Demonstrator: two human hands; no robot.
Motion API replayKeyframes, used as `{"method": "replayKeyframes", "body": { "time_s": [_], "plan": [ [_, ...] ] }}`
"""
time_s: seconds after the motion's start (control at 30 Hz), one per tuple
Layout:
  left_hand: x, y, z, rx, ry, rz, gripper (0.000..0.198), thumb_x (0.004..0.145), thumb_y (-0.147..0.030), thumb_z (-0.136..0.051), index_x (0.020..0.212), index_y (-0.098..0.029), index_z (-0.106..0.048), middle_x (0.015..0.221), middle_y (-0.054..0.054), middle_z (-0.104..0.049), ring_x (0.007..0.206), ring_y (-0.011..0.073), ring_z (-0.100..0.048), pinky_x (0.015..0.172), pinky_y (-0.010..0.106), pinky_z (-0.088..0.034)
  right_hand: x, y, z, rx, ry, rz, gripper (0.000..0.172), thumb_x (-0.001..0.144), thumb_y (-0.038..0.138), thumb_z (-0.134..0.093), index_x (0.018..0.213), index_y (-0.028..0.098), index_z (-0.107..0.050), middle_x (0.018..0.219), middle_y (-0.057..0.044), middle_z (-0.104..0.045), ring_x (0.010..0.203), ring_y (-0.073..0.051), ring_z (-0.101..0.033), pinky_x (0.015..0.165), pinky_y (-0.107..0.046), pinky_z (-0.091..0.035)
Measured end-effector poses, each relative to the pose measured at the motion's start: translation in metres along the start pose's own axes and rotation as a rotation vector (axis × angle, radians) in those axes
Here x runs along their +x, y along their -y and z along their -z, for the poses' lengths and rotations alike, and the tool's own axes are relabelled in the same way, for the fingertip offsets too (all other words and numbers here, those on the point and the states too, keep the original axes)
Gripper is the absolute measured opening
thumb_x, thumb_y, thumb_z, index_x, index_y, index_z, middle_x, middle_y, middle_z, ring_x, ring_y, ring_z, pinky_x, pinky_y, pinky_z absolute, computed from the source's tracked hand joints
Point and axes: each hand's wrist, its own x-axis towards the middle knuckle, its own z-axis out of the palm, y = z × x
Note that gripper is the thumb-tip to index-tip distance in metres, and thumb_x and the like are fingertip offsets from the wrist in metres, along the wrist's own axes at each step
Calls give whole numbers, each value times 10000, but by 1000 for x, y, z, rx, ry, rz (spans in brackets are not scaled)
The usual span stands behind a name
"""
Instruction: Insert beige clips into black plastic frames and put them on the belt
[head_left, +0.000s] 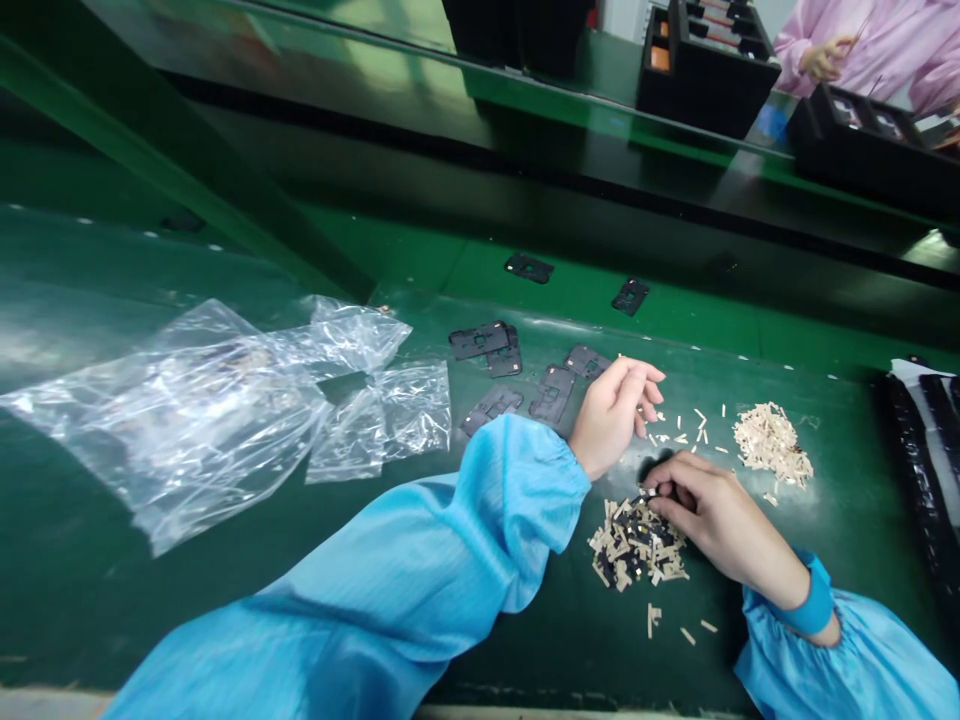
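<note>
The right hand (720, 520) pinches a small piece (649, 493) at the strip pile's (637, 548) far edge, wrist planted, probably for steadiness. Beyond that pile the left hand (615, 410) rests loosely curled; any hold is hidden.

Seven black plates (553, 392), two piles of strips (772, 445), three clear bags (172, 420).

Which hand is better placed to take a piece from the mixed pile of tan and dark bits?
Probably the right hand: its fingertips touch the top edge of the mixed pile. The left hand lies loosely curled farther up, nearer the black plates.
</note>
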Motion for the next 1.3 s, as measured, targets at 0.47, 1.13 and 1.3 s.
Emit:
{"method": "replayKeyframes", "body": {
  "time_s": [0.47, 1.13, 1.3],
  "plan": [
    [0, -2, 1, 30, 4, 11, 364, 928, -529, -579, 918, -168, -621, 749, 13, -592, 553, 89, -565, 389, 166, -431, 2, -2, 4, 89, -1, -41, 131, 901, 112, -674, 828, 216, -642, 790, 12, -622, 647, -139, -555, 587, -257, -435],
    [-3, -2, 3, 111, 69, 24, 327, 938, -483, -562, 903, -164, -626, 723, 11, -608, 549, 95, -574, 400, 168, -425, 4, -5, 12, 338, -8, -132, 183, 924, 352, -721, 814, 211, -680, 737, 26, -582, 651, -137, -509, 591, -259, -395],
    [-6, -4, 6, 396, 320, 57, 235, 967, -337, -492, 891, -174, -643, 725, 14, -679, 524, 89, -590, 417, 164, -417, 5, -12, 14, 531, -101, -204, 330, 924, 518, -675, 847, 199, -639, 671, 46, -523, 590, -116, -439, 547, -252, -346]
  ]
}}
